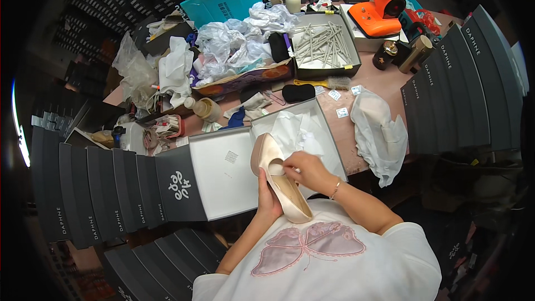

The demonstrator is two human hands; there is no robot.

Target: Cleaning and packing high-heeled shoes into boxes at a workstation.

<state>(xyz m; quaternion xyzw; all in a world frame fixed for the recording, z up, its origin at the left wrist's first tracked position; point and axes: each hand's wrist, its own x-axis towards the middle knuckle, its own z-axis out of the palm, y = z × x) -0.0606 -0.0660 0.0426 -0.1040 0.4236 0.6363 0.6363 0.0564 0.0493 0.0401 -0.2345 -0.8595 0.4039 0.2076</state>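
Observation:
A cream satin-looking pump (296, 205) is held up in front of my chest, its toe pointing away from me. My left hand (270, 196) wraps round its left side from below, the thumb along the upper. At the shoe's opening, my right hand (310, 170) has its fingers pinched together. A pale wad (276, 168) shows inside the shoe by those fingertips; whether they grip it is hidden. Beyond the shoe lies an open shoebox (329, 134) with white tissue paper (290, 125) in it. Its pale-lined lid (223, 189) is open to the left.
Dark shoeboxes stand in rows at left (128, 189) and right (446, 95). Farther back are a box of crumpled paper (239, 81), a tray of pale sticks (323, 44), an orange device (379, 11) and a yellow-handled brush (334, 82). A plastic bag (379, 134) lies right.

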